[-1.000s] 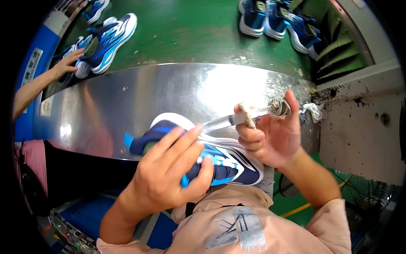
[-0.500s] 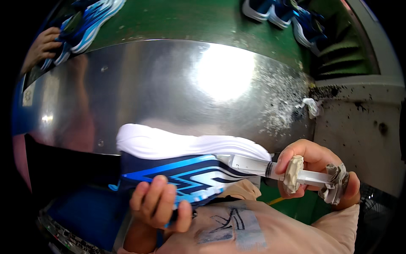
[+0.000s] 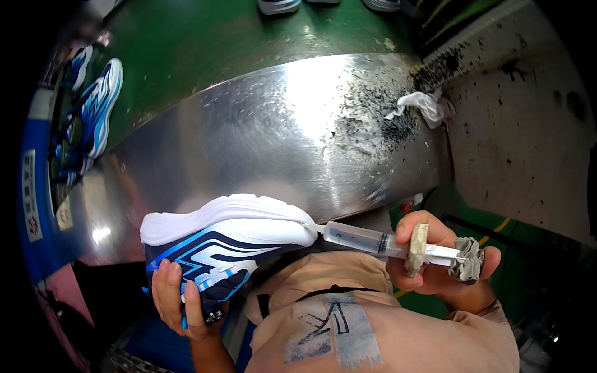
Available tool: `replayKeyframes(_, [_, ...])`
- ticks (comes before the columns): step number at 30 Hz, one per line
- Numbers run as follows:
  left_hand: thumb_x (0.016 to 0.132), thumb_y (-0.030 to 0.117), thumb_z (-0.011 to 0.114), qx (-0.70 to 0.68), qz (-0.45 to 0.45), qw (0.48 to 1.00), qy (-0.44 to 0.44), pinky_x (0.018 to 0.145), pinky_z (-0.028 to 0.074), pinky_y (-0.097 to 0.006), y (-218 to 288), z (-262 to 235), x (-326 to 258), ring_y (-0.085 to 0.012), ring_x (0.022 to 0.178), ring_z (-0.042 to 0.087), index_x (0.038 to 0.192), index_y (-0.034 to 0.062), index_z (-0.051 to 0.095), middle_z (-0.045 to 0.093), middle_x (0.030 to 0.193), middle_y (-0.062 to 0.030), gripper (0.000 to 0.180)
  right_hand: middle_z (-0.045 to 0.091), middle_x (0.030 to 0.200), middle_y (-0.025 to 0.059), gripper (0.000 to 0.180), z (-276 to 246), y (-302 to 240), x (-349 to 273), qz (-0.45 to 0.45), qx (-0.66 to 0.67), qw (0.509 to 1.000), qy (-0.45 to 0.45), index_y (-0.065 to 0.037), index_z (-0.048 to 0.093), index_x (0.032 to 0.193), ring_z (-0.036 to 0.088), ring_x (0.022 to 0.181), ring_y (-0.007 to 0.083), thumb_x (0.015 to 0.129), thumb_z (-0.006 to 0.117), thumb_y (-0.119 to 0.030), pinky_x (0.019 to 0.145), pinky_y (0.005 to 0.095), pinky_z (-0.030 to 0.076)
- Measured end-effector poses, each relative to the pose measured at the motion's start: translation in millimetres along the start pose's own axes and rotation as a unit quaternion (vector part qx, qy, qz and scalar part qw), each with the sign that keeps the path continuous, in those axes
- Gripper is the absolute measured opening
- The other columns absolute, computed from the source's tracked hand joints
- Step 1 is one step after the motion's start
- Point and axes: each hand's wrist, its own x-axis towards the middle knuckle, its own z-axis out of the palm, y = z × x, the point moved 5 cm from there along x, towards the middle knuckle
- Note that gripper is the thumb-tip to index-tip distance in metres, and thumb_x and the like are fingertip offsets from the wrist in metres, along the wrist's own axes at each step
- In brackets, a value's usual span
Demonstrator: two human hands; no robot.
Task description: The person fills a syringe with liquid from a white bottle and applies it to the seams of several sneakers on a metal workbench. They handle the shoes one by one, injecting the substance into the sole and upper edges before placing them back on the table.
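Pressing the syringe [image 3: 367, 240] tip into the shoe [image 3: 224, 245] at its sole seam, the right hand [image 3: 438, 261] clenches it — left hand [image 3: 180, 298] cupping the shoe over the lap — so a slip could smear glue.

Bright overhead glare on the steel table [image 3: 261, 124]; fisheye edges dark, bent.

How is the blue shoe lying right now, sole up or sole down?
Sole up, on its side: the shoe's white sole faces upward, with the left hand gripping its blue upper from below.
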Motion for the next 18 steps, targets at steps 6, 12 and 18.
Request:
replayKeyframes(6, [0.077, 0.032, 0.077, -0.023, -0.008, 1.000, -0.015, 0.089, 0.051, -0.050, -5.7, 1.6, 36.2, -0.0383, 0.102, 0.062, 0.117, 0.0061, 0.049, 0.060, 0.114, -0.0183, 0.055, 0.045, 0.106, 0.0064, 0.122, 10.8, 1.0, -1.6, 0.093, 0.010, 0.990, 0.110, 0.006, 0.026, 0.137, 0.042, 0.082, 0.0076, 0.058, 0.074, -0.073, 0.071, 0.0205, 0.036])
replayKeyframes(12, [0.058, 0.019, 0.088, -0.132, -0.029, 0.988, -0.079, 0.091, 0.048, -0.040, -20.0, 12.1, 82.3, -0.0355, 0.102, 0.063, 0.114, -0.0006, 0.059, 0.064, 0.112, -0.0193, 0.067, 0.046, 0.115, 0.0076, 0.114, 6.6, 24.0, 4.2, -0.011, -0.057, 0.996, 0.067, 0.005, 0.024, 0.139, 0.046, 0.091, 0.0091, 0.066, 0.076, -0.065, 0.077, 0.0228, 0.041])
replayKeyframes(18, [0.041, 0.014, 0.090, -0.228, -0.135, 0.937, -0.226, 0.077, 0.050, -0.032, -53.3, 35.6, 130.6, -0.0238, 0.082, 0.066, 0.100, 0.0006, 0.063, 0.067, 0.087, -0.0134, 0.066, 0.052, 0.109, 0.0077, 0.108, -4.6, 40.7, 16.1, -0.077, -0.108, 0.989, 0.065, 0.005, 0.028, 0.137, 0.051, 0.091, 0.0100, 0.069, 0.071, -0.067, 0.076, 0.0240, 0.045])
